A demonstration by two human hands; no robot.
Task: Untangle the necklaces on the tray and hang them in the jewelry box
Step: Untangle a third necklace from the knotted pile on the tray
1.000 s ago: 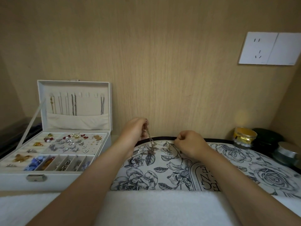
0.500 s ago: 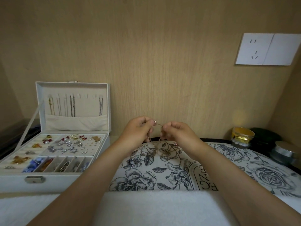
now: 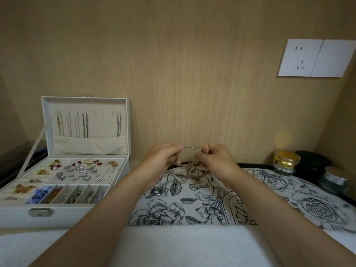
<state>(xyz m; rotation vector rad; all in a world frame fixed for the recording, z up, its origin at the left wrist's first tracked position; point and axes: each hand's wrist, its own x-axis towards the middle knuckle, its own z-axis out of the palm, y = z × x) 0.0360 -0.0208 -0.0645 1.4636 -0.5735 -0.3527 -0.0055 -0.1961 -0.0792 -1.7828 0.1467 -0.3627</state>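
My left hand [image 3: 163,158] and my right hand [image 3: 215,158] each pinch one end of a thin gold necklace [image 3: 193,147], stretched level between them above the far rim of the floral tray [image 3: 260,182]. More chain with a small pendant [image 3: 189,166] hangs down between the hands onto the tray. A round silver pendant [image 3: 156,191] lies on the tray near my left wrist. The white jewelry box [image 3: 84,160] stands open at the left; several necklaces [image 3: 84,125] hang in its lid.
The box's lower trays hold several earrings and brooches [image 3: 81,170]. A gold-lidded jar [image 3: 286,160], a dark jar [image 3: 312,162] and a silver-lidded jar [image 3: 336,179] stand at the right. A white towel [image 3: 183,245] lies at the front. The wooden wall carries a socket [image 3: 316,57].
Both hands rose a little and drew apart, so the chain now runs taut between them. One second ago my right hand was lower, on the tray.
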